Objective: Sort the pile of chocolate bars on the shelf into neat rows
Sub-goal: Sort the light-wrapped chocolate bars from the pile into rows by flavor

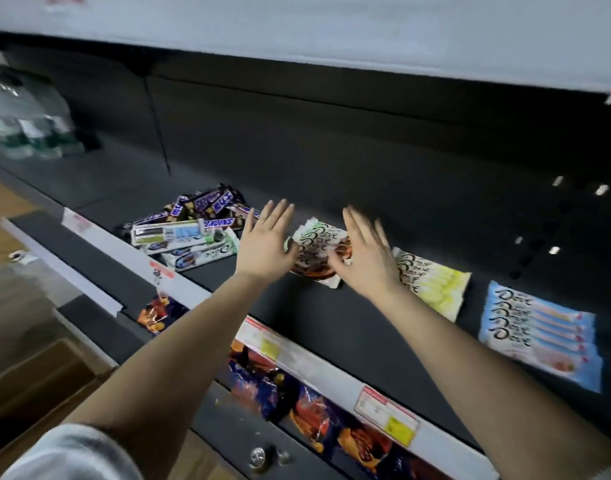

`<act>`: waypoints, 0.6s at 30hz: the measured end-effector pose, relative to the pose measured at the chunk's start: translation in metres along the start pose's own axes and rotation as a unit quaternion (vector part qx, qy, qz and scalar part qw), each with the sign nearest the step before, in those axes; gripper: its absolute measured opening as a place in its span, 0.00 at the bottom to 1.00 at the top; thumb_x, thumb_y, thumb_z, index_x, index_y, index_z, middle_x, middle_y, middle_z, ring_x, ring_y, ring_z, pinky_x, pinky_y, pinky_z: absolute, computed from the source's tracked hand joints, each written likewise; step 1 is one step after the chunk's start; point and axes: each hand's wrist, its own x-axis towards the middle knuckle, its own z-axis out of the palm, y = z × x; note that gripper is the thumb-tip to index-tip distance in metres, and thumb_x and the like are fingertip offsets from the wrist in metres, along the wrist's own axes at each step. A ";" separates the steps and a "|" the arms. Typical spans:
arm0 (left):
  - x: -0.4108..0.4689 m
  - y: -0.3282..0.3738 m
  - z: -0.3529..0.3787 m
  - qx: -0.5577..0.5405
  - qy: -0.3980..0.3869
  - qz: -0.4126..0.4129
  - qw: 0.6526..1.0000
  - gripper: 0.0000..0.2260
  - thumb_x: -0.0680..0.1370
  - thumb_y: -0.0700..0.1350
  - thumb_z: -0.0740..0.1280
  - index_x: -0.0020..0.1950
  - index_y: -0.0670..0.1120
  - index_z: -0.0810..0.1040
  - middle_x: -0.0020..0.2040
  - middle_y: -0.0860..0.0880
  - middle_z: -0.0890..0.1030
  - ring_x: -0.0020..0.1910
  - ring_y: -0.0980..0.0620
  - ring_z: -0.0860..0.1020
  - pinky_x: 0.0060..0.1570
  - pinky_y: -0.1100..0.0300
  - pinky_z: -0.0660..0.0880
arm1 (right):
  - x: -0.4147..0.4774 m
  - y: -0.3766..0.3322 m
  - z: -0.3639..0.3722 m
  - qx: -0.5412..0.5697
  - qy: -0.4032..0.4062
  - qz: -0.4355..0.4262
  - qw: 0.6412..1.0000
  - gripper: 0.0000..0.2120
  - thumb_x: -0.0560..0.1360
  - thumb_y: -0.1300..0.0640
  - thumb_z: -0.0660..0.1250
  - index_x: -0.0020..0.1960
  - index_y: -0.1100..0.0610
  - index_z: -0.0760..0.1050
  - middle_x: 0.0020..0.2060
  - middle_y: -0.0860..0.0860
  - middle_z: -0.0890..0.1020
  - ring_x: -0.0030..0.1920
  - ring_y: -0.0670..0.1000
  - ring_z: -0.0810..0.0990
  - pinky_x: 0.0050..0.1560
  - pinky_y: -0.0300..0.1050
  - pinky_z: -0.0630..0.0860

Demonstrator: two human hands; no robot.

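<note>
Chocolate bar row flanked on shelf.
I log left hand, right hand flat, fingers straight, either side; pile just left.

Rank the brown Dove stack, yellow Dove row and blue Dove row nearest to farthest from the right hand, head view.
1. brown Dove stack: at the right hand, on its thumb side.
2. yellow Dove row: just right of that hand.
3. blue Dove row: far right, well apart.
</note>
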 end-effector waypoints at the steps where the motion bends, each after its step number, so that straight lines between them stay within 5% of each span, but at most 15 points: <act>1: -0.001 -0.015 -0.004 0.001 0.000 -0.011 1.000 0.29 0.75 0.48 0.61 0.75 0.46 0.58 0.76 0.48 0.59 0.76 0.48 0.53 0.73 0.49 0.45 | 0.008 -0.012 0.009 0.004 -0.002 -0.007 1.000 0.35 0.74 0.47 0.63 0.74 0.59 0.55 0.74 0.53 0.60 0.74 0.50 0.57 0.74 0.48 0.45; 4: -0.005 -0.056 -0.014 0.010 -0.001 -0.038 0.999 0.31 0.72 0.51 0.56 0.74 0.45 0.59 0.75 0.48 0.60 0.75 0.49 0.54 0.73 0.50 0.46 | 0.025 -0.046 0.031 0.015 0.000 -0.021 1.000 0.34 0.73 0.46 0.61 0.74 0.61 0.57 0.73 0.53 0.61 0.74 0.50 0.57 0.74 0.51 0.50; 9: -0.023 -0.116 -0.024 0.035 -0.035 -0.076 0.996 0.29 0.76 0.50 0.61 0.76 0.47 0.56 0.76 0.50 0.57 0.76 0.51 0.51 0.73 0.52 0.42 | 0.046 -0.094 0.067 0.027 -0.031 -0.048 0.998 0.34 0.74 0.48 0.62 0.74 0.61 0.56 0.74 0.53 0.59 0.74 0.50 0.56 0.75 0.51 0.50; 18: -0.044 -0.189 -0.025 0.058 -0.160 -0.132 0.977 0.29 0.75 0.61 0.60 0.73 0.51 0.63 0.74 0.51 0.62 0.75 0.49 0.53 0.73 0.47 0.45 | 0.069 -0.152 0.103 0.061 -0.098 -0.075 0.990 0.34 0.77 0.47 0.58 0.76 0.55 0.46 0.76 0.46 0.48 0.75 0.49 0.46 0.72 0.42 0.39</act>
